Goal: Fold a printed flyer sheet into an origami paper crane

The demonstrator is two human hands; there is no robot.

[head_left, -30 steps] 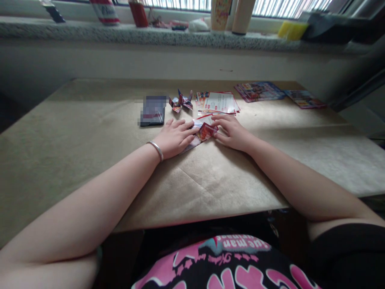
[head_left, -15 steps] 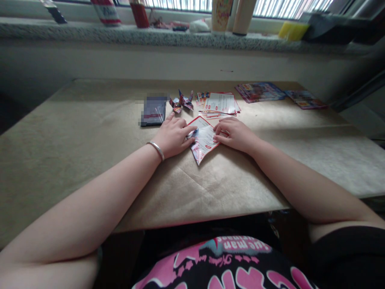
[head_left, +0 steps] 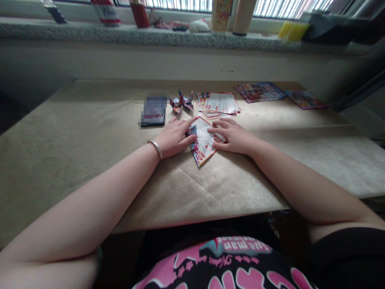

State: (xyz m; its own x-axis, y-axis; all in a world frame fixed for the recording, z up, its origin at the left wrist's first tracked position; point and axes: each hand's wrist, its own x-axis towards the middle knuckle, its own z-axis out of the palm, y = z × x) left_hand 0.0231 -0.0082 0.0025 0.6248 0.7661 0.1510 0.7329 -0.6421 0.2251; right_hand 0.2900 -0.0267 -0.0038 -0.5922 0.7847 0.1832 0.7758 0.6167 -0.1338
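Note:
A printed red-and-white paper sheet [head_left: 202, 149], folded into a pointed shape, lies on the brown paper-covered table [head_left: 90, 132]. My left hand [head_left: 174, 137], with a silver bracelet at the wrist, lies flat with its fingers pressing the sheet's left edge. On the sheet's right side my right hand [head_left: 233, 135] rests with its fingers stretched across the paper. A finished folded paper crane [head_left: 181, 102] stands just beyond my hands.
A dark phone [head_left: 153, 110] lies left of the crane. A stack of printed sheets [head_left: 218, 103] sits behind my hands, with more leaflets [head_left: 259, 91] at the far right. The windowsill [head_left: 150, 36] carries cups and several small items.
The folded paper was opened out from a small dark flap to a wider white-faced shape. My right hand has slid left onto the sheet, fingers pressing across it.

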